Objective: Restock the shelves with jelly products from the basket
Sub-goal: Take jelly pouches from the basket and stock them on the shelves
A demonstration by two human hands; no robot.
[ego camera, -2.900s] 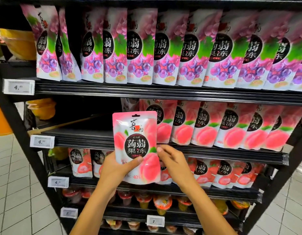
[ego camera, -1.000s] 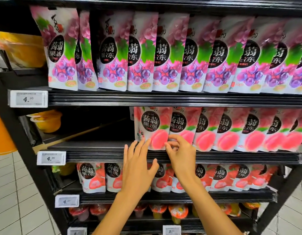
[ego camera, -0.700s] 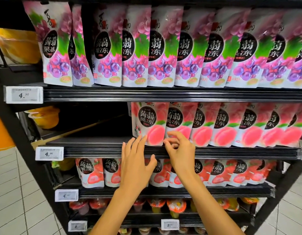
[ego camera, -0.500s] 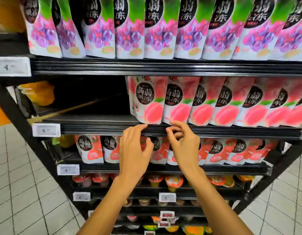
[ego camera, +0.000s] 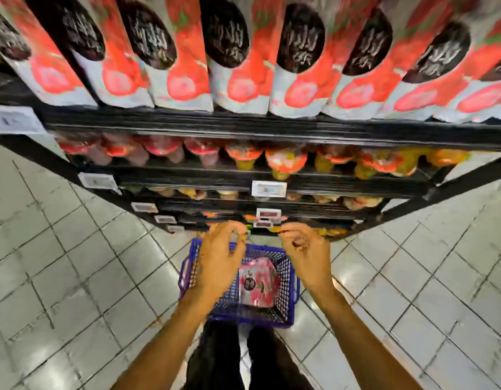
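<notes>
A: Where's the jelly pouch (ego camera: 258,282)?
B: Flat in the blue basket (ego camera: 286,280) on the floor (ego camera: 75,277), below both hands.
A: Holding anything?
B: No. Left hand (ego camera: 221,260) and right hand (ego camera: 307,254) are loosely curled, empty. Pinch its top edge.

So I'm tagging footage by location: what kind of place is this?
Most likely a supermarket aisle: tiered black shelves packed with pouches, price tags on the edges, and a blue basket on tiled floor.
</notes>
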